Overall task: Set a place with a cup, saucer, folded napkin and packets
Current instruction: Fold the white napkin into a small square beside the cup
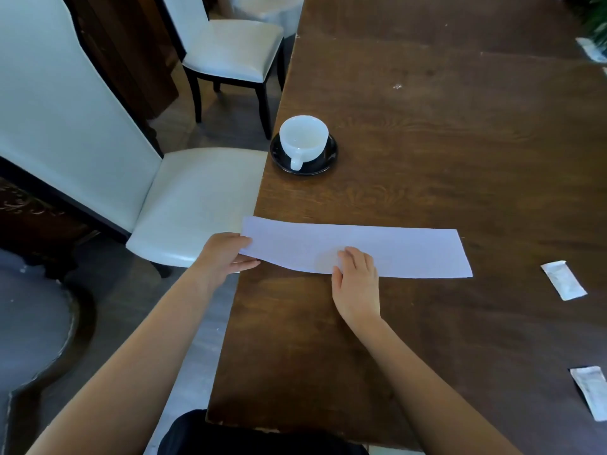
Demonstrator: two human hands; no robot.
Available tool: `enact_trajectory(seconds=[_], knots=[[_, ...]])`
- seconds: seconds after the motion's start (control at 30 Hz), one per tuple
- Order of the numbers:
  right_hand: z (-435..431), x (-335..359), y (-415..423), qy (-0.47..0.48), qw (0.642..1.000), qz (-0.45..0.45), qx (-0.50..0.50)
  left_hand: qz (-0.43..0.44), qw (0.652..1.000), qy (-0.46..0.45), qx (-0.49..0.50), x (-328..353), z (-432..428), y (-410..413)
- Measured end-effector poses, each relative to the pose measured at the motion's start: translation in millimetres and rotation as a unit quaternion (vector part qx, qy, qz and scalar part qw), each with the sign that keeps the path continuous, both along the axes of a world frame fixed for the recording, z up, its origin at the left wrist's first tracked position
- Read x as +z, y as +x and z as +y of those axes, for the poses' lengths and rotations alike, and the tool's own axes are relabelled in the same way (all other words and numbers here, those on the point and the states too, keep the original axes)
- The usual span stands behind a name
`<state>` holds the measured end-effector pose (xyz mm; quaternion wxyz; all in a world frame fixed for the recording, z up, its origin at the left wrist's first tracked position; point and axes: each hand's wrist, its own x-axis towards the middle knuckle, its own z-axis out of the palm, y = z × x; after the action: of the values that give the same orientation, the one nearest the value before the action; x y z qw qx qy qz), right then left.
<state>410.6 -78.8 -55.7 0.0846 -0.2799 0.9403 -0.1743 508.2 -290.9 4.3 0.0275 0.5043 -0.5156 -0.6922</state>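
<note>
While our left hand [226, 254] pinches the left end of the long white paper napkin [361, 249], thumb below and fingers curled over its edge, we press our right hand [356, 277] flat on the strip's near middle, fingers together and holding nothing. This napkin lies folded into a band across the dark brown wooden table [443, 142], its left end lifted past the table's edge. Beyond it the white ceramic cup [303, 137] sits upright on the black round saucer [323, 160], handle toward us. Two white paper packets [563, 280] [591, 390] lie well apart at right.
</note>
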Motion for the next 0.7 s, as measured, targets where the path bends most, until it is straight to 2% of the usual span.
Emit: enact_trajectory(seconds=[0.17,0.33,0.47,0.57,0.7], knots=[[5.6,-6.1,4.3,0.000,1.000,-0.016,0.024,0.061,0.998,-0.010,-0.006,26.7,4.8,-8.2],[7.5,1.9,1.6,-0.122,0.989,-0.088,0.006,0.101,0.992,-0.051,-0.047,66.7,21.8,-37.4],[9.7,8.1,2.4,-0.146,0.987,-0.062,-0.001,0.142,0.983,-0.066,-0.096,93.8,54.2,-72.6],[11.2,9.5,4.0,-0.134,0.990,-0.008,-0.049,0.157,0.978,-0.056,-0.128,106.8,81.8,-103.7],[13.5,14.4,3.6,-0.170,0.972,-0.061,-0.149,0.140,0.971,-0.065,-0.184,114.1,118.7,-145.9]])
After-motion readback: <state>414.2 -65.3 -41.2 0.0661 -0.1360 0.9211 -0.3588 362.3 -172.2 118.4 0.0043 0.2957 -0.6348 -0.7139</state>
